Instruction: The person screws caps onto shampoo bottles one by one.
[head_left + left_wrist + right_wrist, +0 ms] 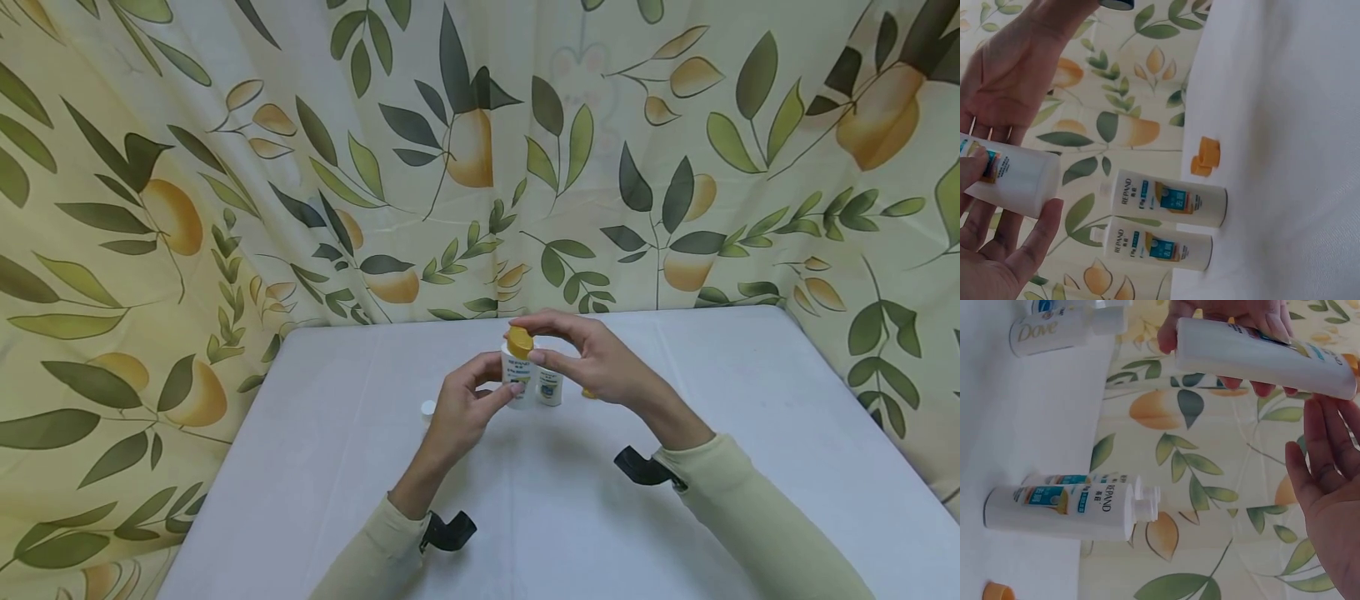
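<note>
My left hand (pixel 465 408) grips a white bottle (pixel 517 382) round its body, thumb across the label, holding it above the table. At the bottle's top, my right hand (pixel 596 354) pinches a yellow-orange cap (pixel 520 342) between thumb and fingers. The right wrist view catches just part of that cap (pixel 1352 365) at its edge, with the right hand's (pixel 1335 487) fingers beside it. Two matching REPAND bottles (pixel 1169 199) stand upright on the table, their pale necks uncapped. Close to them lie two orange caps (pixel 1210 152).
A Dove bottle (pixel 1054 331) with a whitish cap stands on the table to the left, beside another partly visible bottle (pixel 1041 306). The white-covered table (pixel 525 517) ends at a curtain (pixel 465 233) printed with leaves and fruit.
</note>
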A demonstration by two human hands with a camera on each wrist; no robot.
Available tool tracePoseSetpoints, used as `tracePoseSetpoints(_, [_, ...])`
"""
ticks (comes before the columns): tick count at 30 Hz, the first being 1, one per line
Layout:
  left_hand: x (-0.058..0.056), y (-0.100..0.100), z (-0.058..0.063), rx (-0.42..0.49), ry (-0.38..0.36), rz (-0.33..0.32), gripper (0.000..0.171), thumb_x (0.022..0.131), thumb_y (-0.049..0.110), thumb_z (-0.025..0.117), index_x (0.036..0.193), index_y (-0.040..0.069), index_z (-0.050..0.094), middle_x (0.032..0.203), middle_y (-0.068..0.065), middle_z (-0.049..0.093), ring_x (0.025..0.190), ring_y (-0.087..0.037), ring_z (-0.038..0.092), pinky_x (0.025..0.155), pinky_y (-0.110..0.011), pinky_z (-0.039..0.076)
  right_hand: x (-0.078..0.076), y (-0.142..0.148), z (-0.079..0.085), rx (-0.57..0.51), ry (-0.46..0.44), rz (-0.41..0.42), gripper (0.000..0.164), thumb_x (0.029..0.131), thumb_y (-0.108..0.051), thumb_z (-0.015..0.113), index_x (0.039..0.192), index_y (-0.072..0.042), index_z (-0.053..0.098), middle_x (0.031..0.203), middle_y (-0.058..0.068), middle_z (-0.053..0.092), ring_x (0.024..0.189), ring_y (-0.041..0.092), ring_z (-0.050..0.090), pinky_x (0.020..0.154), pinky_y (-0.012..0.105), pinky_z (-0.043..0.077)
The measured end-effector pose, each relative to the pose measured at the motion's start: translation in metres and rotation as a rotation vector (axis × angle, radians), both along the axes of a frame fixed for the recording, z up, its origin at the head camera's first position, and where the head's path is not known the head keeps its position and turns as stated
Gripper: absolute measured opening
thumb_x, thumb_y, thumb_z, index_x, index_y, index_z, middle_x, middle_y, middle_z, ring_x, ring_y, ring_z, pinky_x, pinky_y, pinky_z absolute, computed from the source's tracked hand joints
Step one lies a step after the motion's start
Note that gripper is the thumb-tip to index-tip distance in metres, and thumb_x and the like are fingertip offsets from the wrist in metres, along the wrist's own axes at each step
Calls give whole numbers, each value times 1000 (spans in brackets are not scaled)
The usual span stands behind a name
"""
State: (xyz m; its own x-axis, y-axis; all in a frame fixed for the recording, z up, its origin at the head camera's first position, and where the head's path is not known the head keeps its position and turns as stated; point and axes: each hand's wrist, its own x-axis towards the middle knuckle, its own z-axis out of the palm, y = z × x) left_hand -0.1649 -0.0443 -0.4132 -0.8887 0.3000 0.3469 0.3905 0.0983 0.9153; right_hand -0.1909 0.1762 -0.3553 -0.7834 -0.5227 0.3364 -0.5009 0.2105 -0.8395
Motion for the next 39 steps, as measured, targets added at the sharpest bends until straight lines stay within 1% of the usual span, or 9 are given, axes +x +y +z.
tracePoseSetpoints(7, [1,0,-1,-10,1,29,37,93,11,75,128,11,66,124,-4,68,109,-23,66,85,-29,61,2,-4,-1,4,46,-46,47,97,-12,70,142,-15,58,138,4,61,126,23,56,117,60,33])
tracePoseSetpoints(12, [1,1,-1,-20,6,45,37,93,12,75,129,11,66,124,-5,68,109,-23,66,85,-29,61,3,-6,-2,7,57,-77,45,96,-15,72,140,-17,60,136,0,62,122,21,57,115,60,36])
tracePoseSetpoints(24, [1,3,0,-23,26,54,37,93,12,75,129,10,66,123,-6,68,109,-23,66,84,-28,61,4,-8,-4,-3,96,-140,40,92,-13,76,131,-13,65,125,-1,66,118,19,60,111,57,41])
tracePoseSetpoints(34, [1,2,1,-38,38,81,38,91,12,76,128,11,66,121,-5,69,108,-21,67,83,-28,61,6,-12,-4,-29,86,-190,37,90,-14,79,125,-14,67,120,-1,68,112,18,64,106,52,47])
tracePoseSetpoints(39, [2,3,2,-38,48,79,38,92,11,76,128,10,66,120,-4,70,107,-20,67,81,-28,61,6,-14,-5,-41,80,-211,37,88,-14,80,123,-13,67,118,0,69,109,17,65,104,51,48])
